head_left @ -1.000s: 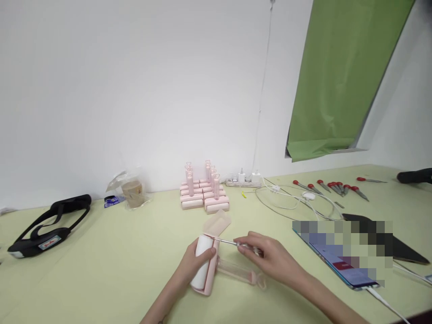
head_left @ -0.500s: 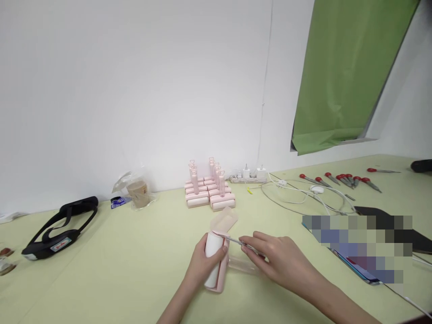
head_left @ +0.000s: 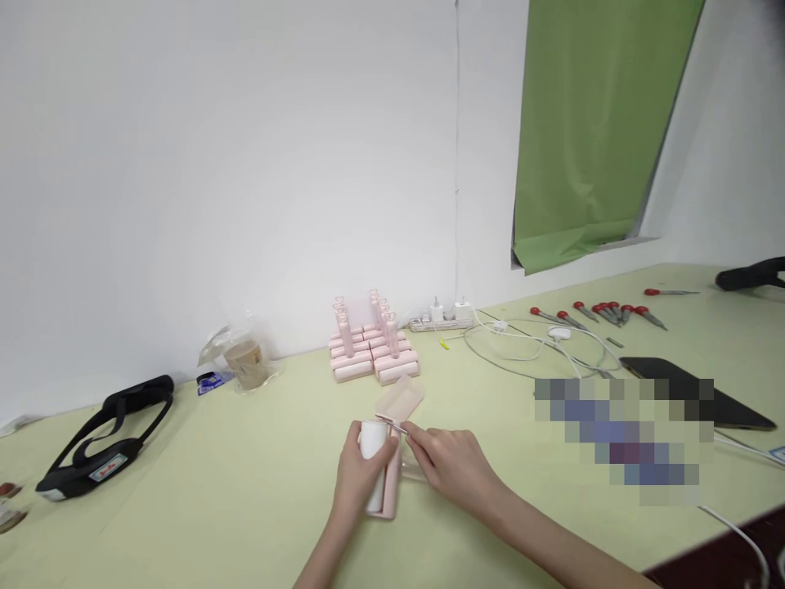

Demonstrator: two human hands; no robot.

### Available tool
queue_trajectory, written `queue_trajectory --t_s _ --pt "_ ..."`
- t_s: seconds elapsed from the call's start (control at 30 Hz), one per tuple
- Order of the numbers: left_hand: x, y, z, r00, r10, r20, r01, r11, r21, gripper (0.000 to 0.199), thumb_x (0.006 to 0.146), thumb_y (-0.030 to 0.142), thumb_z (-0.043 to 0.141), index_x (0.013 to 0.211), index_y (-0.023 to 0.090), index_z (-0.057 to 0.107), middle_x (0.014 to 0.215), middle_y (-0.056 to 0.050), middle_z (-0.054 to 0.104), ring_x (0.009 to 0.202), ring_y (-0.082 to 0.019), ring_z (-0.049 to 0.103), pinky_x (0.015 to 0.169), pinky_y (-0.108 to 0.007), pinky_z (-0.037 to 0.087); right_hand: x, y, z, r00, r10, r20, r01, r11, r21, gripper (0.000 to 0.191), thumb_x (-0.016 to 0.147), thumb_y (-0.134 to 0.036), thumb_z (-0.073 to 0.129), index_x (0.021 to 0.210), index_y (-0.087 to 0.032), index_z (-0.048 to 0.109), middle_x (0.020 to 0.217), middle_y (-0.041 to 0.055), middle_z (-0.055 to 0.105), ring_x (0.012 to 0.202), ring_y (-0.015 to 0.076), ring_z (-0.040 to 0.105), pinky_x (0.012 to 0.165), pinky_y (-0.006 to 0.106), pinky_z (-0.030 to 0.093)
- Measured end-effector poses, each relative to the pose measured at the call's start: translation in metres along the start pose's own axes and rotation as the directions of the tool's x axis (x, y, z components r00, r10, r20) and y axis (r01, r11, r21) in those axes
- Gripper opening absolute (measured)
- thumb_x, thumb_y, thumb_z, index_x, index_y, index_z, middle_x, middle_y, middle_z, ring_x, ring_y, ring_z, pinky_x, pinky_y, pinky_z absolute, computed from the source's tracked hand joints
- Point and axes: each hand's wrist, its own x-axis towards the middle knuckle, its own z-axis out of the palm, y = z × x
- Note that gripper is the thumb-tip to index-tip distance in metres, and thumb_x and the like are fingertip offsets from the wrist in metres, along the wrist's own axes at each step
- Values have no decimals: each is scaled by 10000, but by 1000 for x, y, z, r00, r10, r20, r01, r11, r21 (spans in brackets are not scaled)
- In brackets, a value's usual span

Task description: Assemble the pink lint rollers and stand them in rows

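My left hand (head_left: 354,468) is wrapped round a pink lint roller (head_left: 391,491) with a white roll (head_left: 374,439), thumb across its front. Held steeply tilted, the roller has its handle sticking out to the right, mostly behind my right hand (head_left: 450,465). That hand is closed on a slim metal tool (head_left: 397,427), whose tip meets the pink frame at the top end of the roll. Most of the tool is hidden in my fingers, so its exact kind is unclear. Just beyond lies a pale pink cover (head_left: 401,398).
Several pink lint rollers (head_left: 374,360) stand in rows by the wall, next to a power strip (head_left: 440,324) with cables. Red-bulbed droppers (head_left: 604,312) and a black tablet-like slab (head_left: 696,393) lie right. A black headset (head_left: 110,438) and bagged cup (head_left: 246,364) sit left.
The camera view has shifted to the right. The white roll now stands out farther from the pink frame at its top end, and my right hand has come closer to the roller.
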Motion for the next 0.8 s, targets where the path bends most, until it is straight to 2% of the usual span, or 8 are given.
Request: queue_trajectory --t_s 0.17,0.23,0.3,0.37,0.47,0.57,0.67,0.8 --pt "2 9 -29 997 -18 -70 43 928 370 290 667 481 515 779 251 377 710 4 551 655 -213 530 529 -243 311 11 -2 12 994 62 86 -71 992 108 277 848 -197 321 765 -201 585 601 20 652 527 169 597 429 241 192" --pt "6 11 -39 994 -37 -107 82 887 454 328 673 516 485 839 251 389 775 -34 580 707 -255 546 542 -260 299 15 3 7 992 107 70 -119 974 194 294 854 -226 316 824 -214 608 618 18 657 554 169 600 444 229 231" --pt "12 14 -44 990 -30 -141 101 843 529 361 681 528 463 899 247 398 809 -67 601 735 -293 553 547 -273 282 19 10 -1 995 89 41 -97 939 330 301 860 -263 314 923 -240 608 623 2 654 560 155 591 470 218 278" --pt "18 17 -43 992 10 -123 63 816 574 367 689 526 455 923 247 409 835 -81 615 770 -313 556 551 -275 272 21 16 -9 999 32 13 -34 894 448 304 860 -287 320 975 -262 600 609 -19 640 536 136 571 488 209 306" --pt "26 22 -34 995 72 -65 -18 800 600 324 722 509 419 933 264 426 860 -66 627 792 -300 566 550 -266 270 21 22 -13 1000 17 -17 -6 871 492 313 858 -294 315 988 -269 599 558 -32 605 497 129 540 487 206 315" --pt "32 26 -23 994 99 -35 -53 760 648 272 744 461 404 943 278 437 848 -37 635 781 -260 578 541 -249 276 20 27 -8 999 45 -21 -31 883 468 322 857 -288 307 997 -266 597 539 -28 595 494 133 539 484 206 309" --pt "39 27 -15 996 93 -9 -57 679 732 233 739 403 419 938 286 447 865 -6 636 779 -226 584 526 -236 283 19 34 0 997 77 -2 -69 904 422 326 852 -288 314 1009 -259 598 560 -9 618 523 141 565 489 209 304" --pt "49 27 -12 999 47 23 -47 613 789 254 732 407 418 950 278 441 910 -4 630 787 -223 585 519 -241 301 22 48 8 978 204 32 -200 895 398 318 849 -306 316 966 -241 605 613 16 636 592 175 584 510 234 318"
